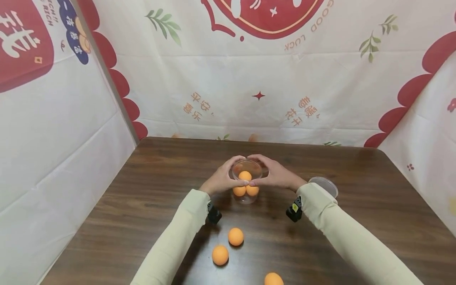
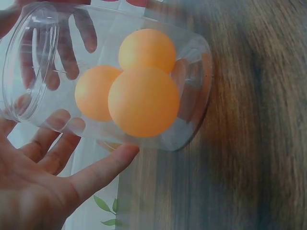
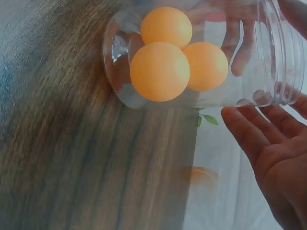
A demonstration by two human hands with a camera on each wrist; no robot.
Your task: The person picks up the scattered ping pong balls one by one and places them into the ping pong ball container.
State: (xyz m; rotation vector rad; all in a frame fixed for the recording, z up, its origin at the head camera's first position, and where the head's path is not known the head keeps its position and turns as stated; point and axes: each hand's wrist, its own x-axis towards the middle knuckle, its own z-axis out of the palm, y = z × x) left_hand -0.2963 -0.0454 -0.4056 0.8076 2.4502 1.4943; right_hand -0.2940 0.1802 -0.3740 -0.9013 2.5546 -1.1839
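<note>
Between my two hands a clear plastic jar (image 1: 246, 200) stands upright, with its round mouth uncovered at the top. Three orange ping-pong balls (image 2: 144, 101) lie inside it, heaped near the bottom. My left hand (image 1: 223, 178) curves round the jar's left side near the rim, and my right hand (image 1: 277, 175) holds the opposite side the same way. In the head view both thumbs meet in front of the jar. Fingers of the far hand show through the clear wall in the right wrist view. Whether the base touches the table is hard to tell.
A clear round lid (image 1: 325, 185) lies on the brown table (image 1: 142, 206) right of the jar, partly behind my right sleeve. Nearer me are loose orange balls (image 1: 236, 236), one cut off by the lower frame edge. Printed white cloth (image 1: 228, 79) hangs behind the table.
</note>
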